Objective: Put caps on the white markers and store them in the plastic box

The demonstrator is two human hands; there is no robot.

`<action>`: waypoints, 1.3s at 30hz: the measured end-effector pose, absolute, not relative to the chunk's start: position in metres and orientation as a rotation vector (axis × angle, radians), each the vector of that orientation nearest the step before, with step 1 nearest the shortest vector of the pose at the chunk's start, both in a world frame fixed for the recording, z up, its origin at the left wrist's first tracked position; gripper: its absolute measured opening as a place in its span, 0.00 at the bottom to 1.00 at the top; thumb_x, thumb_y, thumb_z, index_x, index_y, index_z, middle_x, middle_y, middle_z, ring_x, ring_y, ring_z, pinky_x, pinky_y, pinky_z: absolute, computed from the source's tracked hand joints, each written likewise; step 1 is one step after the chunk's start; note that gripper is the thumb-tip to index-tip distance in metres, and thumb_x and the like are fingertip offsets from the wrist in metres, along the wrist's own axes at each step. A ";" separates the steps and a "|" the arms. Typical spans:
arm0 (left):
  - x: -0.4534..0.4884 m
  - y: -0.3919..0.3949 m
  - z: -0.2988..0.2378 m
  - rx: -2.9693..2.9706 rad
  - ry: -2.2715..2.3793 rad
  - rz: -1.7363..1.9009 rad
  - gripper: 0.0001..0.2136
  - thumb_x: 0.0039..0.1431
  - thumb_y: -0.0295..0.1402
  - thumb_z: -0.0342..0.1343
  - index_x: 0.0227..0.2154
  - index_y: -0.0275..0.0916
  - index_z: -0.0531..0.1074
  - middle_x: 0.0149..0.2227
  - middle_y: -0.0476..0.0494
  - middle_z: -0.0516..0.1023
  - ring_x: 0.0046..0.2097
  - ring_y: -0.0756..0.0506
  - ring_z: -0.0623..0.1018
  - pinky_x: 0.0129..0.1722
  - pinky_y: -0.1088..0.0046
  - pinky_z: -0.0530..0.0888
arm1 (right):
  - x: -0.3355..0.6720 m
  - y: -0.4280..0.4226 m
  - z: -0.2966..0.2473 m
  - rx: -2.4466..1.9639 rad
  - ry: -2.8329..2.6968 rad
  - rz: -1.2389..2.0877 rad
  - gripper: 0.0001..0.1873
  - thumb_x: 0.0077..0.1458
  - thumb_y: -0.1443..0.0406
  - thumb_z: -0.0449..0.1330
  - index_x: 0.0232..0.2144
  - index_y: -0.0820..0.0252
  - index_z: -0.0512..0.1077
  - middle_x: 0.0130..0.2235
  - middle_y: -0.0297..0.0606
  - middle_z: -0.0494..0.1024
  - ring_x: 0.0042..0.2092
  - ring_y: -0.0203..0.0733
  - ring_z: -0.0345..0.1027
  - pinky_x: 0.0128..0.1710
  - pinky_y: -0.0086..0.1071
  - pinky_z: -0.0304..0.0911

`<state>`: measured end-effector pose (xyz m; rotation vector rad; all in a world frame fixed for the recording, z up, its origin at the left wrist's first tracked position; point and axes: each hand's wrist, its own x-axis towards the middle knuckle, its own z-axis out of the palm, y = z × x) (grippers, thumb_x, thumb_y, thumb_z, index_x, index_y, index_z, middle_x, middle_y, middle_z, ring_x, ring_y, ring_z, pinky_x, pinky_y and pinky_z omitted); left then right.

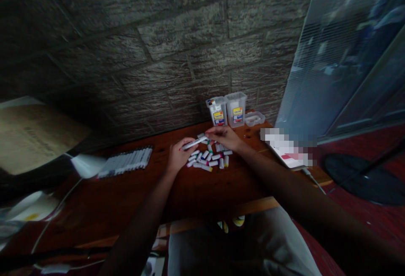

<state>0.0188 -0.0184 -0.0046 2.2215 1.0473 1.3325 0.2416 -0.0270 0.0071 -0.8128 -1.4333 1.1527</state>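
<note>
A white marker [194, 142] is held slantwise above the wooden table. My left hand [180, 154] is closed around its lower left end. The fingers of my right hand [224, 136] pinch together at its upper right end; whether they hold a separate cap there is too small to tell. Below both hands lies a loose heap of short white marker caps [217, 157] with coloured ends. To the left, a row of white markers [128, 161] lies side by side.
Two clear plastic boxes [236, 109] with yellow labels stand against the stone wall, the left one with white things inside. Beside them lies a clear lid [255, 118]. A device with a cable [286, 151] is on the right. A paper bag [38, 135] and bowl [33, 205] are left.
</note>
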 end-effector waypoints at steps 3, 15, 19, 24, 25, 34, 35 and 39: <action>0.020 -0.019 -0.004 2.196 1.043 1.350 0.08 0.54 0.34 0.61 0.37 0.39 0.77 0.36 0.45 0.82 0.36 0.47 0.80 0.38 0.73 0.76 | 0.243 -0.026 0.006 -0.800 -1.402 1.188 0.18 0.43 0.62 0.70 0.39 0.59 0.76 0.34 0.34 0.80 0.29 0.32 0.71 0.29 0.27 0.69; 0.020 -0.015 -0.007 2.162 1.030 1.375 0.09 0.54 0.35 0.62 0.37 0.39 0.76 0.37 0.45 0.81 0.36 0.47 0.80 0.38 0.72 0.76 | 0.245 -0.023 0.007 -0.786 -1.353 1.172 0.16 0.43 0.62 0.70 0.37 0.58 0.76 0.35 0.34 0.80 0.30 0.33 0.71 0.32 0.29 0.70; 0.019 -0.014 -0.009 2.146 1.013 1.376 0.10 0.53 0.36 0.63 0.37 0.39 0.76 0.37 0.44 0.81 0.36 0.47 0.80 0.38 0.72 0.76 | 0.245 -0.024 0.009 -0.856 -1.330 1.159 0.15 0.44 0.58 0.69 0.34 0.59 0.76 0.33 0.34 0.79 0.28 0.31 0.68 0.29 0.28 0.68; 0.019 -0.014 -0.009 2.164 1.002 1.376 0.08 0.54 0.35 0.61 0.37 0.39 0.76 0.37 0.45 0.81 0.37 0.47 0.80 0.39 0.72 0.76 | 0.243 -0.025 0.007 -0.870 -1.397 1.130 0.19 0.43 0.53 0.69 0.32 0.61 0.76 0.30 0.33 0.77 0.27 0.31 0.66 0.27 0.27 0.65; 0.019 -0.015 -0.008 2.167 1.003 1.378 0.08 0.54 0.35 0.61 0.36 0.38 0.75 0.37 0.45 0.81 0.37 0.47 0.79 0.40 0.72 0.76 | 0.243 -0.025 0.007 -0.876 -1.410 1.126 0.19 0.43 0.52 0.69 0.32 0.61 0.76 0.29 0.33 0.77 0.27 0.31 0.66 0.27 0.27 0.65; 0.019 -0.019 -0.003 2.197 1.055 1.316 0.12 0.54 0.38 0.62 0.39 0.39 0.77 0.38 0.44 0.82 0.38 0.46 0.81 0.40 0.71 0.77 | 0.242 -0.029 0.008 -0.945 -1.506 1.049 0.21 0.48 0.48 0.65 0.30 0.61 0.76 0.27 0.33 0.76 0.25 0.31 0.65 0.25 0.27 0.61; 0.019 -0.020 -0.003 2.199 1.064 1.304 0.12 0.54 0.39 0.62 0.40 0.39 0.77 0.38 0.44 0.82 0.37 0.46 0.81 0.39 0.71 0.77 | 0.242 -0.030 0.009 -0.950 -1.516 1.035 0.21 0.48 0.48 0.64 0.30 0.61 0.76 0.27 0.34 0.76 0.26 0.32 0.65 0.25 0.27 0.61; 0.021 -0.021 -0.002 2.179 1.075 1.306 0.13 0.55 0.40 0.61 0.40 0.39 0.78 0.39 0.44 0.83 0.38 0.45 0.81 0.40 0.70 0.78 | 0.243 -0.029 0.008 -0.952 -1.528 1.016 0.21 0.48 0.48 0.65 0.31 0.61 0.76 0.27 0.34 0.76 0.27 0.32 0.66 0.25 0.27 0.61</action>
